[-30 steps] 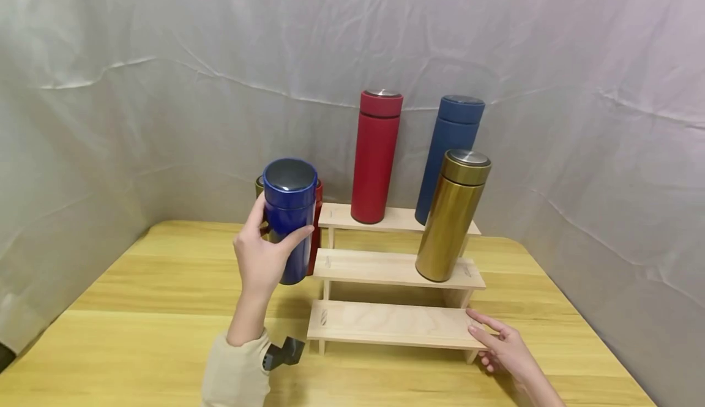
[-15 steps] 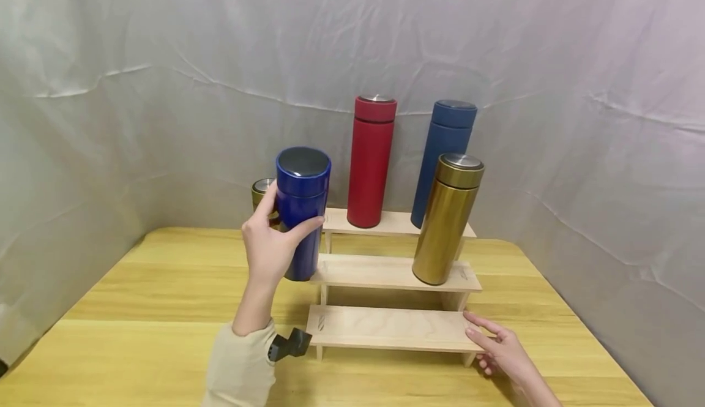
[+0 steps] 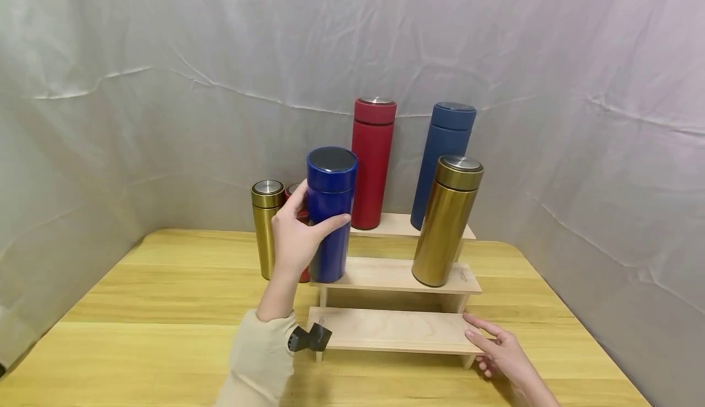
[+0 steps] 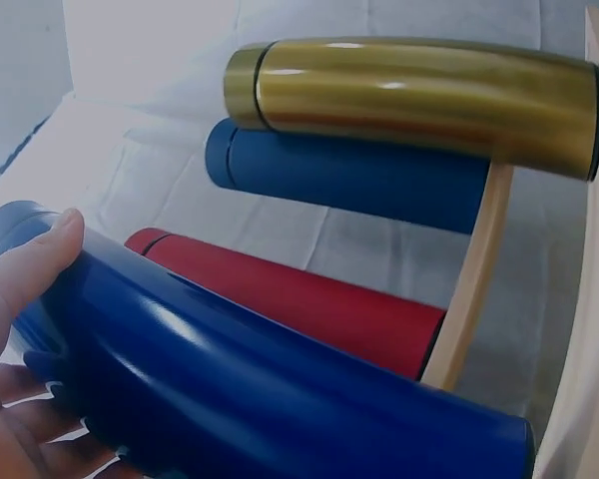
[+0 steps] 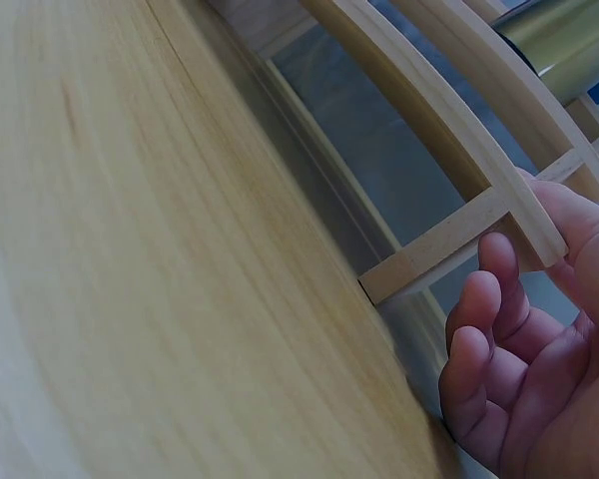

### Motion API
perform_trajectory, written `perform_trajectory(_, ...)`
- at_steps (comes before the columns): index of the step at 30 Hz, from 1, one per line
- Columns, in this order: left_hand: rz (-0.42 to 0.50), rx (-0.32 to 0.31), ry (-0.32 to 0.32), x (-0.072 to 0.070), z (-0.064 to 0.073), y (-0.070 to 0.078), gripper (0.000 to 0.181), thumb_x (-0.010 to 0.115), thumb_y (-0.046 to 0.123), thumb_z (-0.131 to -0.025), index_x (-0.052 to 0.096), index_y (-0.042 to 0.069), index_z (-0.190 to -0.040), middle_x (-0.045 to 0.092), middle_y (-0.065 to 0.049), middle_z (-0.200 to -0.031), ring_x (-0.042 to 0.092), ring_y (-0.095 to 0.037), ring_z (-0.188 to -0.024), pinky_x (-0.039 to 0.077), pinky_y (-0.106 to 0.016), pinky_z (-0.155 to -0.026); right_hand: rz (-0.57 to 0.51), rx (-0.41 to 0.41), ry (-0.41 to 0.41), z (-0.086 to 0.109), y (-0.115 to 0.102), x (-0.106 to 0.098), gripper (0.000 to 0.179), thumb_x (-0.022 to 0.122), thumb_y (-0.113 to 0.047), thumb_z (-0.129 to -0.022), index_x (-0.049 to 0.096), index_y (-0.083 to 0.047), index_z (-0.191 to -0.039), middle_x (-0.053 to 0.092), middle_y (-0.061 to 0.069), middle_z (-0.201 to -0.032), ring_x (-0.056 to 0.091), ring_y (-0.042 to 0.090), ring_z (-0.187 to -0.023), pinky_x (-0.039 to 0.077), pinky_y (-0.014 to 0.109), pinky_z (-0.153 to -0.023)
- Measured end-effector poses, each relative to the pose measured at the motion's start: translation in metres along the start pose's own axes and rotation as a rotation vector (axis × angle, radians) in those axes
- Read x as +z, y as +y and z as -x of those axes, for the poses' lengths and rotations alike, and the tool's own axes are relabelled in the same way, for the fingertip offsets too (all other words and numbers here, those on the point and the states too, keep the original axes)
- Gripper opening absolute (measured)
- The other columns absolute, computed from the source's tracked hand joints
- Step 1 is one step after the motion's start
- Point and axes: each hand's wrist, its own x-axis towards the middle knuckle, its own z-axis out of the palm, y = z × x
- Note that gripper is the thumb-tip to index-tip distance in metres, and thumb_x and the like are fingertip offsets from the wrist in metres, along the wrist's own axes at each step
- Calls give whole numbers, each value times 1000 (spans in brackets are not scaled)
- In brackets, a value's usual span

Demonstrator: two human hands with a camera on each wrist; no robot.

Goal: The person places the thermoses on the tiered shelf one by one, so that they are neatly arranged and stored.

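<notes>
My left hand [image 3: 297, 235] grips a glossy blue thermos [image 3: 332, 211] round its upper body, thumb across the front. The flask stands upright at the left end of the middle step, its base right at the board; the left wrist view shows the same blue thermos [image 4: 230, 349] filling the lower part. With my right hand [image 3: 503, 352] I hold the right end of the lowest step of a three-tier wooden stand [image 3: 396, 330]. In the right wrist view, the fingers of the right hand [image 5: 539, 369] curl below that board's end.
A gold thermos [image 3: 448, 229] stands on the middle step's right side. Matte red [image 3: 374, 168] and matte blue [image 3: 443, 168] flasks occupy the top step. Left of the stand, another gold thermos [image 3: 265, 235] and a mostly hidden red one [image 3: 305, 274] stand on the wooden table [image 3: 138, 309].
My left hand has carried the blue thermos rightward, from beside the stand to over the middle step's left end. The gold and red flasks behind it have come into view. My right hand stays put.
</notes>
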Motion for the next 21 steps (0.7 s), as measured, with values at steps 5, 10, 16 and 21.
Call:
perform_trajectory(5,23,-28,-14,10,-2,-5,64,82,22,-64,55,14,-122,61,-4,-108,57,-16,-94,48,-36,-78,5,1,-7,0,0,0,30,56,-23,-89,58,-53,-94,46,3,-53,45,9,-44,42,20,-42)
perform_trajectory(10,48,-45,-27,20,-3,-7,63,82,21,-64,56,14,-120,63,-5,-105,59,-17,-91,49,-38,-76,3,-1,-7,0,0,-1,31,56,-23,-89,59,-54,-93,48,3,-53,45,8,-44,42,20,-42)
perform_trajectory(16,46,-66,-30,28,-4,-9,64,82,24,-63,56,15,-120,63,-4,-103,60,-16,-88,50,-35,-73,-17,-10,-38,0,2,-1,33,54,-22,-90,58,-54,-95,44,0,-54,45,8,-45,42,19,-42)
perform_trajectory(21,53,-53,-45,37,-6,-13,62,81,24,-64,56,15,-120,63,-4,-104,61,-18,-88,50,-36,-72,-23,-15,-41,0,0,-1,33,55,-21,-89,58,-54,-95,42,-1,-54,46,7,-45,42,19,-42)
